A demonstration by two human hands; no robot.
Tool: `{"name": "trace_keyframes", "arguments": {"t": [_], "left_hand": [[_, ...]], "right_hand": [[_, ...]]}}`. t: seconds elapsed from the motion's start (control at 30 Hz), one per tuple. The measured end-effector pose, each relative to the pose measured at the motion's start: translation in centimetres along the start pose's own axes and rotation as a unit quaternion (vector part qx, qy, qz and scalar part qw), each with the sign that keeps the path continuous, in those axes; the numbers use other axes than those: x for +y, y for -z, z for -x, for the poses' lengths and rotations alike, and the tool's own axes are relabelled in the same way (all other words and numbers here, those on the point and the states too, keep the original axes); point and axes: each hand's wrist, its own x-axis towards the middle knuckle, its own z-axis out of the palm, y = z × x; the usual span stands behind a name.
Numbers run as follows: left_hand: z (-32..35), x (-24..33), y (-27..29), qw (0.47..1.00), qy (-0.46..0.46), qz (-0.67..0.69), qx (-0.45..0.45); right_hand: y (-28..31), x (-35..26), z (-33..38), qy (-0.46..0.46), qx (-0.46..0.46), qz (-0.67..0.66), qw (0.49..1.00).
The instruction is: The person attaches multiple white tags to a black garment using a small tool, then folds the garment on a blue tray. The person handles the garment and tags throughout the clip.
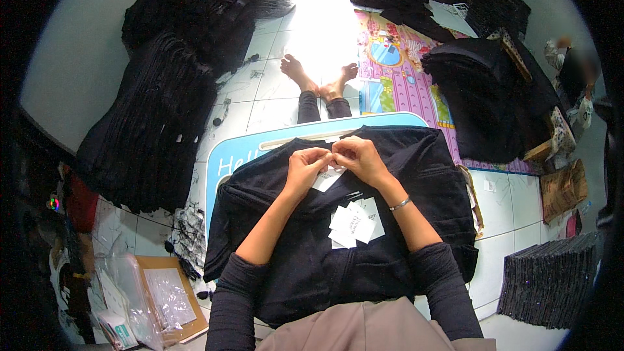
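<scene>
A black garment (296,273) lies spread over a light blue low table (406,119) in front of me. Near the garment's far edge, my left hand (305,170) and my right hand (361,160) come together, fingertips pinched and almost touching. A white hang tag (327,182) shows just under the fingertips, its upper end hidden by them. Whether a string or a bit of cloth is also caught between the fingers is too small to make out. Closer to me, a loose pile of white tags (354,222) rests on the garment, between my forearms.
Tall piles of folded black garments (149,117) stand on the left, with another heap (474,97) on the right over a colourful play mat (409,84). At lower right sits a dark stack (549,279). Plastic packets and a brown board (188,325) lie at lower left.
</scene>
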Motion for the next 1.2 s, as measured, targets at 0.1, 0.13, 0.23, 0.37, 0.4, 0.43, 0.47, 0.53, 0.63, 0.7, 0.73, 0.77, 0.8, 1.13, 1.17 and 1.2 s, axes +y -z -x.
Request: {"name": "trace_keyframes", "arguments": {"t": [0.1, 0.13, 0.23, 0.37, 0.4, 0.43, 0.47, 0.53, 0.63, 0.7, 0.73, 0.77, 0.8, 1.13, 1.17, 1.2], "left_hand": [[-0.2, 0.5, -0.3, 0.998, -0.032, -0.033, 0.045], [-0.3, 0.8, -0.4, 0.994, -0.058, -0.069, 0.068], [-0.2, 1.8, -0.7, 0.976, -0.081, -0.163, 0.123], [0.0, 3.1, 0.8, 0.912, -0.240, -0.310, 0.121], [-0.2, 3.4, 1.9, 0.870, -0.260, -0.394, 0.141], [-0.1, 3.7, 3.2, 0.860, -0.262, -0.413, 0.146], [-0.1, 3.9, 4.6, 0.876, -0.229, -0.397, 0.153], [-0.1, 4.4, 7.3, 0.928, -0.099, -0.337, 0.125], [0.4, 5.9, 9.9, 0.915, 0.093, -0.381, -0.092], [0.8, 7.0, 9.4, 0.833, 0.176, -0.458, -0.256], [0.7, 7.5, 8.4, 0.841, 0.147, -0.427, -0.296], [0.6, 7.9, 7.0, 0.838, 0.134, -0.404, -0.342], [0.6, 8.2, 5.5, 0.830, 0.125, -0.387, -0.381], [2.0, 4.5, -3.6, 0.944, 0.042, -0.009, -0.328], [2.0, 4.5, -3.5, 0.941, 0.030, 0.001, -0.336], [2.0, 4.5, -3.5, 0.940, 0.023, 0.021, -0.339]], "right_hand": [[-0.5, -0.4, 0.3, 0.001, 0.072, 0.045, 0.996], [-0.8, -0.5, 0.4, -0.072, 0.099, 0.124, 0.985], [-1.7, -1.4, 0.8, -0.125, 0.062, 0.172, 0.975], [-0.3, -3.5, 0.4, -0.183, 0.007, -0.074, 0.980], [0.4, -4.2, 0.3, -0.257, 0.007, -0.194, 0.947], [1.6, -4.9, 0.9, -0.234, 0.008, -0.289, 0.928], [3.0, -5.7, 1.5, -0.229, 0.005, -0.317, 0.920], [5.1, -7.3, 4.2, -0.209, -0.048, -0.370, 0.904], [5.0, -9.0, 9.6, -0.213, -0.078, -0.365, 0.903], [3.0, -9.7, 12.6, -0.205, -0.026, -0.245, 0.947], [2.2, -10.1, 13.7, -0.180, -0.001, -0.187, 0.966], [1.7, -10.4, 14.8, -0.154, -0.006, -0.121, 0.981], [1.3, -10.6, 15.6, -0.157, -0.009, -0.055, 0.986], [3.4, -8.8, 15.8, -0.211, 0.072, 0.086, 0.971], [3.2, -8.8, 15.6, -0.235, 0.038, 0.076, 0.968], [3.2, -8.9, 15.3, -0.213, 0.058, 0.070, 0.973]]}}
